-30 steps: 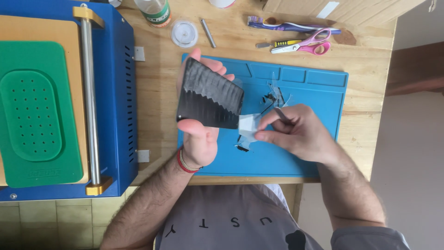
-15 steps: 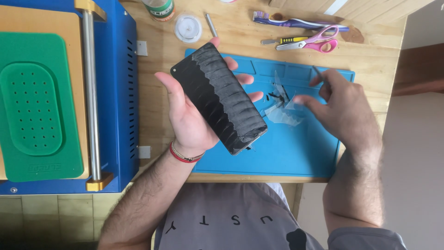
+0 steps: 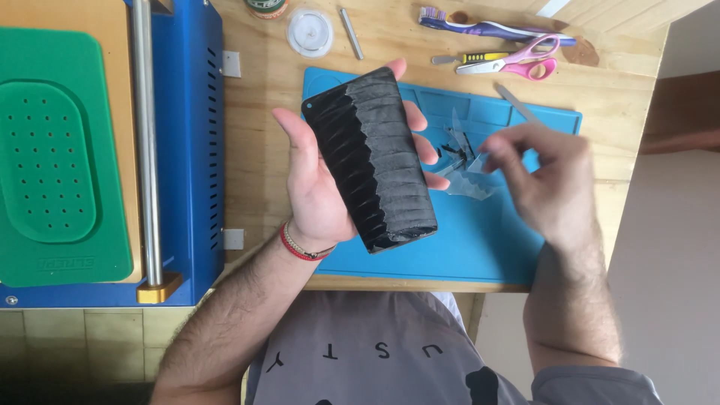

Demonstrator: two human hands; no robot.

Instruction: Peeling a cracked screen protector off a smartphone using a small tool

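Above the blue rubber work mat (image 3: 480, 240), the black, streaked flat phone (image 3: 375, 161) is cradled loosely in the left hand (image 3: 319, 187) and could be dropped, while clear film scraps (image 3: 469, 180) are pinched by the right hand (image 3: 551, 184).

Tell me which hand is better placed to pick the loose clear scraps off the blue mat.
Probably the right hand: it hovers just above the clear scraps on the blue mat, its fingers apparently free. The left hand is occupied, gripping the black phone.

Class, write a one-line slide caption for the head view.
Left hand holds a black phone over a blue mat; right hand hovers beside it.
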